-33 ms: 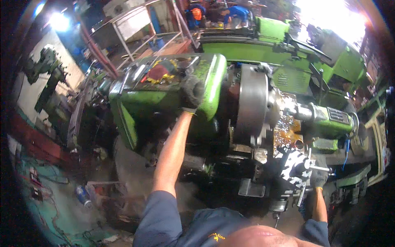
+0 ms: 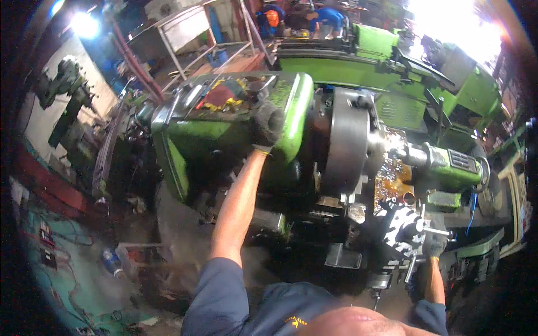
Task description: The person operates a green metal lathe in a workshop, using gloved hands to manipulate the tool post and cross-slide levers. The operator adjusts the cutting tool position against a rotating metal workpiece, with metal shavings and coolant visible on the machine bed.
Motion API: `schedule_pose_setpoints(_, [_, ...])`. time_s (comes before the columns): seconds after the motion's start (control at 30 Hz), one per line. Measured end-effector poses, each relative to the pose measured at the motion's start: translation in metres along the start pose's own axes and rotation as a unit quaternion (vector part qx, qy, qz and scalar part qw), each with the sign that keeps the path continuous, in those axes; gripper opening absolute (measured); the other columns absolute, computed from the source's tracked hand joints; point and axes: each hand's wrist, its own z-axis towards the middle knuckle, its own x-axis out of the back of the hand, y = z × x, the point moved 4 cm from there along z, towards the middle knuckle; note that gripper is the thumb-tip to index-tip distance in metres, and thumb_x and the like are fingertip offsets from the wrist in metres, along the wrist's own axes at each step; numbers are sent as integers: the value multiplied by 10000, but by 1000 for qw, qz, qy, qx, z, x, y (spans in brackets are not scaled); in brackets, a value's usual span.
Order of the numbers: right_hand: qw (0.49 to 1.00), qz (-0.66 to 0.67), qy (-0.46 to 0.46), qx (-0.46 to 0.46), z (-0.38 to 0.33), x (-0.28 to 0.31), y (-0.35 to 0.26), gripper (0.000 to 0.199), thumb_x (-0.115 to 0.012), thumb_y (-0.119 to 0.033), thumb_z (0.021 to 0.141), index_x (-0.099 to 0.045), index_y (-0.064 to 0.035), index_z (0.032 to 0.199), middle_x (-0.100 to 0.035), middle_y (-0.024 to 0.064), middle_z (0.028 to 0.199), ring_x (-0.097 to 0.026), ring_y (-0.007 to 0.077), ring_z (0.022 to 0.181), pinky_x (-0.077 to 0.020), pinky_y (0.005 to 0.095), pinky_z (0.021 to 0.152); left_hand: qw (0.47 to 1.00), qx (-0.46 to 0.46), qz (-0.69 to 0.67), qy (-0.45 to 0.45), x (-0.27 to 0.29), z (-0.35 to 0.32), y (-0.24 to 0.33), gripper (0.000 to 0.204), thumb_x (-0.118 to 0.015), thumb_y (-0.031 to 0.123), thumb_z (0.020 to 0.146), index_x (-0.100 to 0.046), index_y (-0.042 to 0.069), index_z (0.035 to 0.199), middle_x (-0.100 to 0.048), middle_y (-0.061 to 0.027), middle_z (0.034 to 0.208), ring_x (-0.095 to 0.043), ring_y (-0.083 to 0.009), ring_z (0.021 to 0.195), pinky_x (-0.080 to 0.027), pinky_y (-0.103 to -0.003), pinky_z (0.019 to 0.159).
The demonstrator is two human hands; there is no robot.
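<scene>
My left hand point(image 2: 268, 124), in a dark work glove, is at the front of a lathe's green headstock point(image 2: 196, 133). Its fingers look curled, but what lies under them is too dark to make out. In another dark glove, my right hand point(image 2: 435, 242) is low beside the tool post point(image 2: 397, 227), just behind its pale lever point(image 2: 437, 231), with the fingers hidden. Between my arms is the large grey chuck point(image 2: 346, 140). A bright metal piece point(image 2: 376, 141) sits at its right face, toward the green tailstock point(image 2: 457, 164).
A dark red cloth point(image 2: 223, 94) and loose tools lie on top of the headstock. Brown, wet-looking residue point(image 2: 392, 182) covers the bed beyond the tool post. Another green lathe point(image 2: 336, 68) stands behind, with people in blue point(image 2: 328, 18) farther back. At left is a metal rack point(image 2: 185, 28).
The machine appears slightly farther right in the picture, and my left hand has shifted slightly with it. My right hand remains beside the tool post.
</scene>
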Motion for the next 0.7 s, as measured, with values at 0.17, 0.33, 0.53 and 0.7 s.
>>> schedule_pose_setpoints(0.17, [997,-63,18,40,4,-14,35,393,-687,-164,921,-688,-46,1296,-669,157,1352,-595,344,1293,-441,433,1108,1000,-2,24,4,8,-2,-2,190,-661,202,869,-622,51,760,-613,-167,775,-612,-410,776,-498,-489,759])
schedule_pose_setpoints(0.33, [994,-10,51,98,6,-2,0,376,-670,-95,913,-697,-33,1283,-659,168,1368,-582,330,1318,-423,426,1141,1000,15,24,-11,13,-1,0,208,-664,214,887,-623,50,765,-621,-171,771,-623,-408,791,-503,-498,776])
schedule_pose_setpoints(0.53, [998,48,31,34,4,17,-27,361,-659,-160,936,-702,-25,1269,-682,178,1326,-598,343,1293,-435,436,1123,1000,5,2,-6,12,0,-1,218,-669,221,888,-619,53,759,-610,-173,753,-619,-408,784,-496,-493,751])
schedule_pose_setpoints(0.7, [992,-3,76,99,3,12,-29,343,-583,-190,985,-680,-44,1279,-668,189,1310,-589,381,1239,-432,461,1065,1000,2,6,-17,12,-1,-4,218,-667,211,882,-600,57,743,-573,-161,725,-590,-411,747,-475,-492,721])
